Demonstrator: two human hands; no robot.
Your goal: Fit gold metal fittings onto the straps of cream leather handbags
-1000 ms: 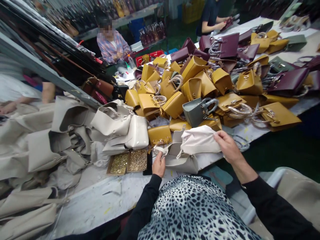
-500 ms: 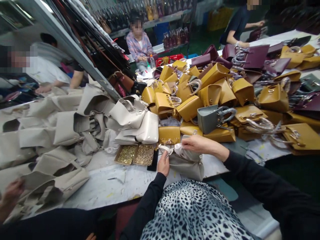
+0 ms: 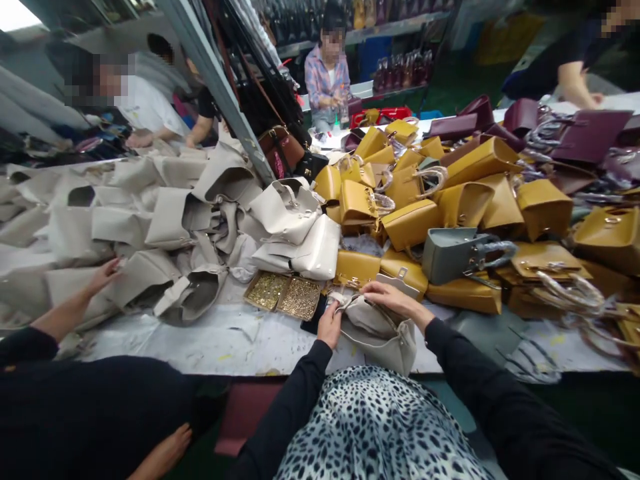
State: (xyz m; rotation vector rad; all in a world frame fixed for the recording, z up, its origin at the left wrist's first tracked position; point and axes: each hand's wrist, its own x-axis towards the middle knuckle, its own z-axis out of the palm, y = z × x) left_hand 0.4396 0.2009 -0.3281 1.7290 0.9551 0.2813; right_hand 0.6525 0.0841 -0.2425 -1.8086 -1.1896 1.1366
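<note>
A light grey handbag lies in front of me at the table's edge, its mouth open and pale lining showing. My left hand is closed on the near left rim of this handbag, thumb on top. Across the opening, my right hand grips the far edge of the bag, by the flap with a metal fitting that stands up behind it; the fingertips are partly hidden. Just left of my left hand are two shallow boxes, one with flat gold pieces, the other with small gold studs.
Mustard handbags are heaped beyond my hands, with a grey-green handbag among them. Pale grey bags cover the left side. A co-worker's hand touches them. A metal post slants over the table; other people work behind it.
The view has swung left. The handbag's mouth has opened wider and its flap now stands up. My right hand has shifted along the bag's edge. The co-worker at left has reached farther forward.
</note>
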